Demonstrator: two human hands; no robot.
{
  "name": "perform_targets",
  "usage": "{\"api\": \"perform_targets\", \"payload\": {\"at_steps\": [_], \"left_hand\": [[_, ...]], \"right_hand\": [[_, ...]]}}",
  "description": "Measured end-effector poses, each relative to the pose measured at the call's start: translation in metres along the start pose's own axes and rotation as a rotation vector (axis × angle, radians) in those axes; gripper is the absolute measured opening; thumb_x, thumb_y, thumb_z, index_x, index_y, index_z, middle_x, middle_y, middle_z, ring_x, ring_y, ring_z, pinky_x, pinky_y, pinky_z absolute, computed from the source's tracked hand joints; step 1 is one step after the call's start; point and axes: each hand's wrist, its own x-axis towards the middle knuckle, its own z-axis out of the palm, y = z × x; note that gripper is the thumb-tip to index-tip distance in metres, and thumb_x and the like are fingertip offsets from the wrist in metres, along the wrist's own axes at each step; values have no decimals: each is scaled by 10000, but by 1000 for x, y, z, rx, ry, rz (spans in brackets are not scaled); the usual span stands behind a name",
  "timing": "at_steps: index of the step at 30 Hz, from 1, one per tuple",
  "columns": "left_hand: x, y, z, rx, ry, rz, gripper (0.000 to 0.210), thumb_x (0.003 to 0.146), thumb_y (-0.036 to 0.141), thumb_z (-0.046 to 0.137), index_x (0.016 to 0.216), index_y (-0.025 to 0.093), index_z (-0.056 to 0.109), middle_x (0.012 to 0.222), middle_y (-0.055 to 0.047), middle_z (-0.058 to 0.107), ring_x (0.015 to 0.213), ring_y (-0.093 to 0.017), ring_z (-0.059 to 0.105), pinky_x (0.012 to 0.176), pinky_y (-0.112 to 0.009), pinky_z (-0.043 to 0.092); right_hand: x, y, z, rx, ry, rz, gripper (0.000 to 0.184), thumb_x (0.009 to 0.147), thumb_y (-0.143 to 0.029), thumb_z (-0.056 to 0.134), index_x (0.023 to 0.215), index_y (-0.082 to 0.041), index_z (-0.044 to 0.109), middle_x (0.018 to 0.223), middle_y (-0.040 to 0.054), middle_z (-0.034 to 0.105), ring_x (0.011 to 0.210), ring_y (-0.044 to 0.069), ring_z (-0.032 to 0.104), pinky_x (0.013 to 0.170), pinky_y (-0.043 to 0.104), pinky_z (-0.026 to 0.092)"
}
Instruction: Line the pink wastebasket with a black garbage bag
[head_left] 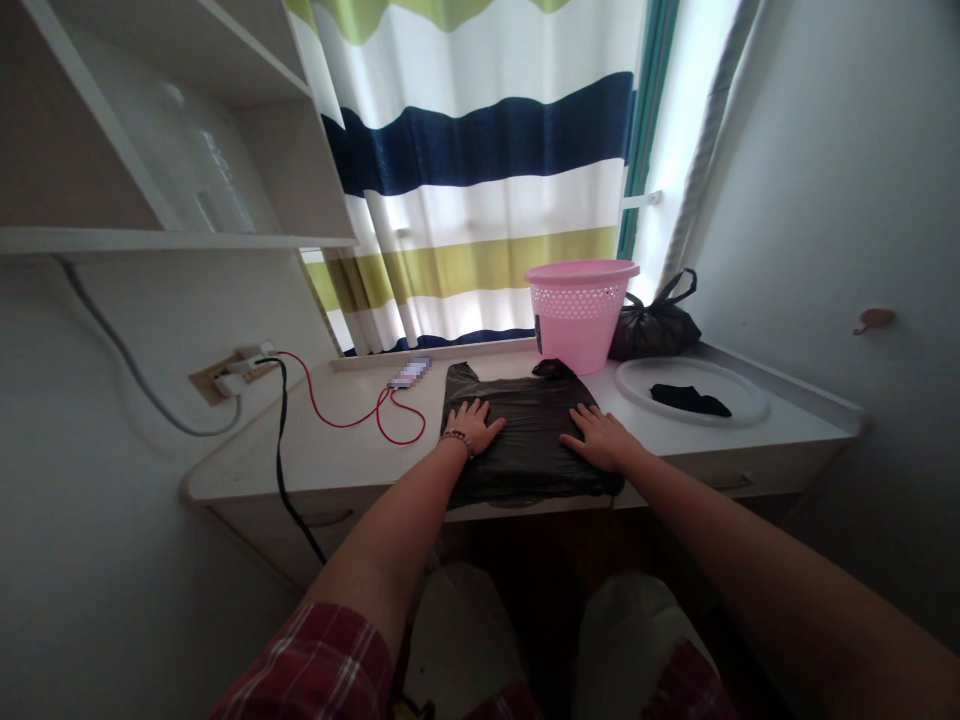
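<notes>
A black plastic bag (529,440) lies flat on the white desk, its handles pointing toward the window and its near edge hanging slightly over the desk's front. My left hand (474,427) rests palm down on the bag's left side, fingers spread, with a beaded bracelet at the wrist. On the right side of the bag lies my right hand (600,438), also flat with fingers apart. Neither hand grips anything. Behind the bag stands a pink perforated basket (577,320).
A tied black bag (656,328) sits behind a translucent round ring or lid (754,405) with a black cloth item (690,400) on it. At left, a phone (410,373) is on a red cable (322,422) from a wall socket. A shelf (180,242) overhangs the left.
</notes>
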Motion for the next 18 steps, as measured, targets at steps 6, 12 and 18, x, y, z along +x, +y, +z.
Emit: {"api": "perform_targets", "payload": {"at_steps": [6,12,18], "left_hand": [[-7,-2,-6,17,-18,32,878,839,794,189,1516,241,272,1599,-77,166,1461,-331,151,1145,-509,169],[-15,-25,-18,70,-29,30,792,904,701,218,1509,195,287,1588,-110,194,1456,-303,190,1140,-441,207],[-31,-40,-22,42,33,93,676,888,641,388,1386,195,481,1523,-93,366,1400,-269,327,1144,-390,241]], "right_hand": [[-6,-3,-8,9,-35,19,903,841,-774,252,1532,-193,230,1592,106,182,1455,319,165,1159,473,140],[-10,-6,-14,13,-26,13,883,848,-754,266,1528,-193,241,1589,103,193,1453,318,175,1160,486,144],[-23,-2,-14,41,9,-27,810,852,-700,320,1499,-212,329,1565,74,269,1435,311,241,1161,483,187]]}}
